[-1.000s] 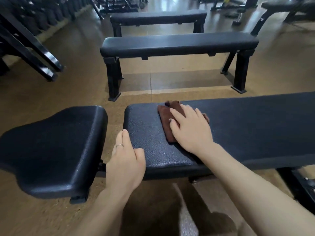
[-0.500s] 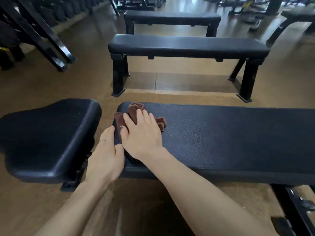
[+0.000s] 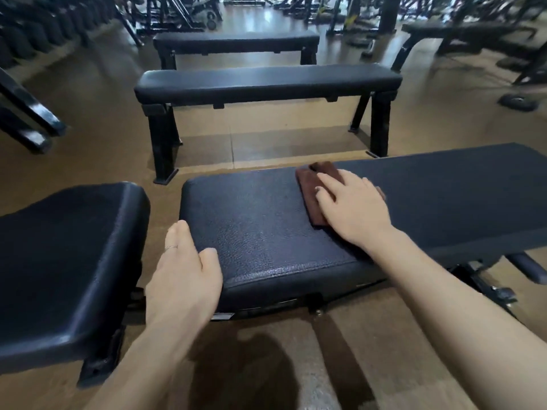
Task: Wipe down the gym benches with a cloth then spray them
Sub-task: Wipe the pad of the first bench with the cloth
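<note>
A gym floor [image 3: 88,137] lined with black benches: a person leans over the nearest bench [image 3: 266,232], whose long padded top runs off to the right, while its separate seat pad [image 3: 68,261] sits just to the left across a narrow gap. Two more flat benches [image 3: 266,81] stand behind in a row, apparently awaiting the same treatment, with racks of equipment beyond.

The right hand [image 3: 352,208] lies flat, fingers straight and together, pressing a folded brown cloth [image 3: 310,187] against the far half of the padded top, a palm-down hold that spreads pressure across the cloth for wiping rather than gripping it. The left hand [image 3: 183,276], a thin ring on one finger, rests on the pad's near left corner, thumb on top and fingers reaching into the gap, seemingly to brace the body and steady the bench; whether those fingers curl round the edge cannot be told.

No spray bottle is in view, so the spraying step appears to be yet to come.
</note>
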`<move>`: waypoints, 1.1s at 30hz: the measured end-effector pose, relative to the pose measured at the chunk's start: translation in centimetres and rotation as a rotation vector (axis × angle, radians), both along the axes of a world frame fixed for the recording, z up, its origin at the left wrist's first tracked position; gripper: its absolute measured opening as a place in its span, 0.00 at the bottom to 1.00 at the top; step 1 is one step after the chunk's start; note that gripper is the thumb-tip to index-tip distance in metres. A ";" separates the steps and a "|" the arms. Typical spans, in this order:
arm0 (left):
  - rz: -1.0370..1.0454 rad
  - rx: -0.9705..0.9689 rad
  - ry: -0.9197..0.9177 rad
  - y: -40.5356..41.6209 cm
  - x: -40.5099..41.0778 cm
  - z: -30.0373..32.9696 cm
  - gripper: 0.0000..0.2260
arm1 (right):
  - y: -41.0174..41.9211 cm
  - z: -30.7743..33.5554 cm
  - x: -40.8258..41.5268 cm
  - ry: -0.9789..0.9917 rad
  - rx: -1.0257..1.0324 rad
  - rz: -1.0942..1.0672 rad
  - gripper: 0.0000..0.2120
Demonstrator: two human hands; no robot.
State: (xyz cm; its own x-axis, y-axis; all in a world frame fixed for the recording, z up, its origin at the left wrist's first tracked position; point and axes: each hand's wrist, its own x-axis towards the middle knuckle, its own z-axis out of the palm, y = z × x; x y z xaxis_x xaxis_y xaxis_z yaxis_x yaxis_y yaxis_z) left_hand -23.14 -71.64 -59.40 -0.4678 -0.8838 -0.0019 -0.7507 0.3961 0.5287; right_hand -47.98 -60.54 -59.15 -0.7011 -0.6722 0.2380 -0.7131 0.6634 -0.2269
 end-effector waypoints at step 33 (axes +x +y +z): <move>-0.366 0.384 0.475 -9.7 3.1 -10.7 0.22 | -5.9 -1.1 20.3 0.061 -0.165 0.210 0.21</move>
